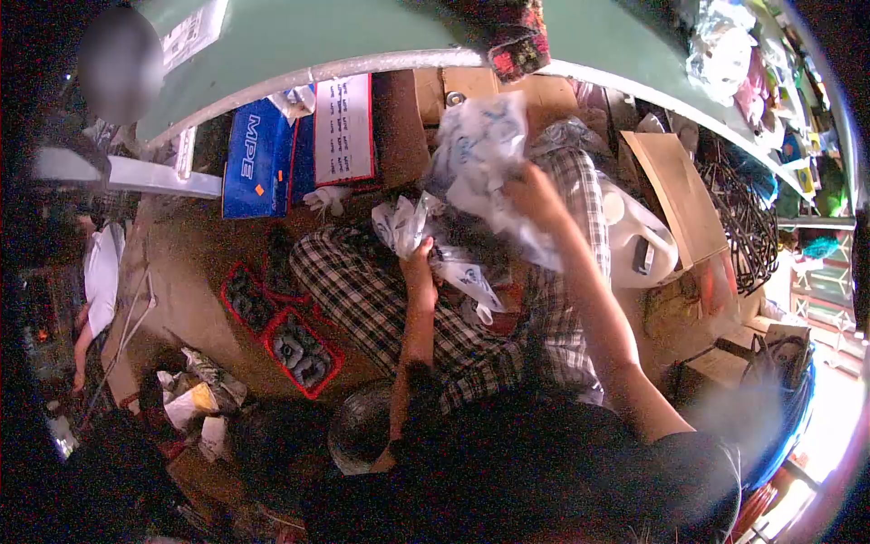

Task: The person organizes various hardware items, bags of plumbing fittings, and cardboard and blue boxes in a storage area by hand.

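My left hand (421, 276) is closed round a crumpled white plastic bag (401, 222) with blue print, above my crossed legs in checked trousers (353, 272). Part of a printed white wrapper (469, 279) hangs just beside and below that hand. Farther forward and to the right, my right hand (533, 195) grips a larger white plastic bag (478, 150) with blue-green print. Motion blurs this hand and the lower part of its bag. A dark area lies between the two hands, and its contents are unclear.
A blue MPE box (254, 163) and a white box with red edges (344, 127) stand ahead. Red-edged dark items (304, 352) lie left. At right are a white plastic jug (639, 236) and a cardboard flap (675, 199). A green surface (362, 27) overhangs the front. Another person's arm (86, 344) shows far left.
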A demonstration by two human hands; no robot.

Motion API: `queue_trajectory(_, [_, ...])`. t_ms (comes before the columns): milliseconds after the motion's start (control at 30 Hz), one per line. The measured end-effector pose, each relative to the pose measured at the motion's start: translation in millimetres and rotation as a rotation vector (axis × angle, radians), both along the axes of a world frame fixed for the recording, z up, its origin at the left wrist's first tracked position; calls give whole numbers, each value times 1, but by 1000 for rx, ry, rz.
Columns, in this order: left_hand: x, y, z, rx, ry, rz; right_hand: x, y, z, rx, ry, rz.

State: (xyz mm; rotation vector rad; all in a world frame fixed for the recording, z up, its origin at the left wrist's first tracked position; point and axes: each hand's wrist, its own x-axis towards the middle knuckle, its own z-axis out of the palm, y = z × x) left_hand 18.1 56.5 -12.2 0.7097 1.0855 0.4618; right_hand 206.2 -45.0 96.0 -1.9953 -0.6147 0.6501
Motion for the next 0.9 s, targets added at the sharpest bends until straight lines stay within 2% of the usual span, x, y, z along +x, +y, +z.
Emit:
queue_trajectory(33, [-3, 1, 6, 34, -15, 35, 10, -7, 6, 85, 28, -5])
queue_trajectory(67, [-11, 3, 13, -124, -58, 32, 18, -8, 5, 30, 124, -56])
queue_trajectory(100, [-17, 5, 12, -123, -63, 54, 13, -6, 25, 108, 175, -73])
queue_trajectory(233, [-22, 13, -9, -113, -68, 59, 9, 3, 30, -113, -232, 109])
queue_trajectory(267, [-25, 14, -16, -93, -49, 41, 11, 0, 21, -114, -353, 219])
queue_trajectory(300, [-28, 13, -20, -72, -26, 24, -2, 4, 42, -108, -353, 214])
queue_trajectory(333, [-28, 12, 0, -110, 27, 5, -7, 5, 41, -142, -333, 252])
queue_trajectory(433, [-31, 14, -12, -15, 332, -100, -40, 6, 41, -225, -313, 368])
queue_trajectory(467, [-32, 8, -23, 7, 285, -26, -58, 2, 41, -139, -313, 401])
queue_trajectory(500, [-31, 4, -13, 48, 161, -53, -76, -5, 24, 76, -621, 407])
queue_trajectory(533, [-32, 1, 6, 89, 42, -82, -93, -1, 50, -244, -165, 450])
queue_trajectory(567, [-30, 0, 17, 134, -81, -111, -107, -7, 45, -111, -363, 467])
queue_trajectory(600, [-26, -1, -6, 297, -97, -91, -117, -7, 42, -145, -234, 451])
queue_trajectory(633, [-27, 2, -24, 431, -21, -232, -123, -8, 38, -181, -100, 434])
queue_trajectory(667, [-27, 4, -43, 573, 53, -359, -125, -12, 30, -122, -121, 382])
queue_trajectory(733, [-23, 2, -58, 655, 70, -510, -126, -24, 2, -4, -165, 284])
queue_trajectory(767, [-16, -1, -46, 575, 147, -501, -115, -34, -20, 30, -285, 237])
queue_trajectory(867, [-10, -7, -49, 565, 302, -514, -80, -51, 2, -52, 118, -221])
queue_trajectory(900, [-10, -8, -26, 506, 322, -568, -65, -64, -18, -38, 34, -263])
